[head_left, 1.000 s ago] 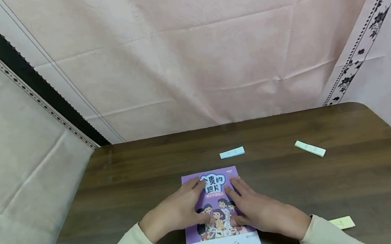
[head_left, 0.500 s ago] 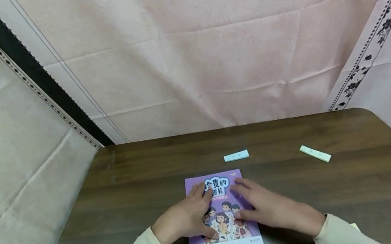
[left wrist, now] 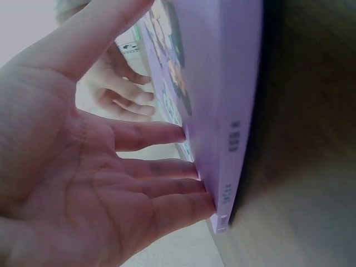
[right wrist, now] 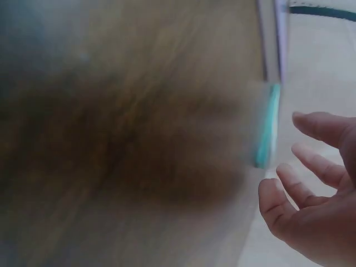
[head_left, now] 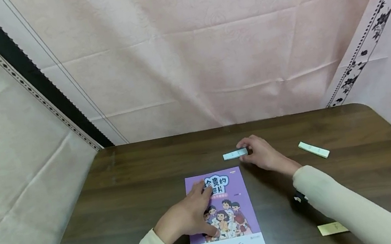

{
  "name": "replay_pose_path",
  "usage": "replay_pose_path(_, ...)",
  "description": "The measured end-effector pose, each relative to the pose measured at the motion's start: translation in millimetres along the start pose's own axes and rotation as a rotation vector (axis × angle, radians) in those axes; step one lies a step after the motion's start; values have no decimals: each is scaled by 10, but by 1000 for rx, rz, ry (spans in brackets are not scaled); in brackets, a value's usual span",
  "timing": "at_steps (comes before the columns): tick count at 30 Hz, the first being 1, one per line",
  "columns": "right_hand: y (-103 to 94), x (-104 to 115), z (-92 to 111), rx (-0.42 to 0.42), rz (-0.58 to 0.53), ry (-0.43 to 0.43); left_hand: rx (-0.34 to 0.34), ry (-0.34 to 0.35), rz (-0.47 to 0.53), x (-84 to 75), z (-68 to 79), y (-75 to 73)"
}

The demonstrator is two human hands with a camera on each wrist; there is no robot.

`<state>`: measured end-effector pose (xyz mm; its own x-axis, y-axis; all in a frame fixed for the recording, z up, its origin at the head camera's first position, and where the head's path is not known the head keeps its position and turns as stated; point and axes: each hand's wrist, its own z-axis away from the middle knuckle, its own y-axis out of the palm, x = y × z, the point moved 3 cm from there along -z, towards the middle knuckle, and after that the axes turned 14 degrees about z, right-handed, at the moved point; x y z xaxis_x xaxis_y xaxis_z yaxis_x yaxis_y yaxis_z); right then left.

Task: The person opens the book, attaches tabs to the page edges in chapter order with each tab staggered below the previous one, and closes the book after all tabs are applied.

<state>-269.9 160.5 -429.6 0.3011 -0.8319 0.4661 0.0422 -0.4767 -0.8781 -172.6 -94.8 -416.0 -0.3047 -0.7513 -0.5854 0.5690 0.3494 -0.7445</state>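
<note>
A purple book (head_left: 239, 217) with cartoon figures on its cover lies on the wooden table. My left hand (head_left: 189, 217) rests on the book's left half, fingers spread; the left wrist view shows its fingertips (left wrist: 207, 203) touching the cover near the spine (left wrist: 236, 133). Beyond the book's top edge lies a light blue paper strip (head_left: 233, 155). My right hand (head_left: 262, 154) is at the right end of this strip, thumb and fingers parted around it. In the right wrist view the strip (right wrist: 269, 128) shows just ahead of the loosely bent fingers, with a gap between.
A pale green strip (head_left: 314, 149) lies farther right on the table (head_left: 136, 208). A yellow strip (head_left: 331, 228) is near the right forearm, partly covered by the sleeve (head_left: 350, 200). Light cloth (head_left: 207, 52) hangs behind the table and at both sides.
My right hand has left the book's cover and moved forward to the blue strip. The left hand stays on the book. The yellow strip shows more than half a second ago.
</note>
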Motion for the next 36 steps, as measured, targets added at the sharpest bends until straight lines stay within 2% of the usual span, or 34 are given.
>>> replay_pose_path(7, 110, -69, -156, 32, 80, -73, 8, -12, 15, -15, -16, 3)
replay_pose_path(12, 75, -132, -169, 83, 174, -142, 16, -23, 31, -4, -24, 12)
replay_pose_path(18, -97, -346, -56, 150, 223, -168, 22, -19, 42, -9, -40, 12)
replay_pose_path(26, -362, -612, 122, 141, 244, -157, 21, -23, 31, -49, -54, -8)
replay_pose_path(36, -372, -719, 362, 144, 237, -184, 33, -28, 37, -68, -54, -28)
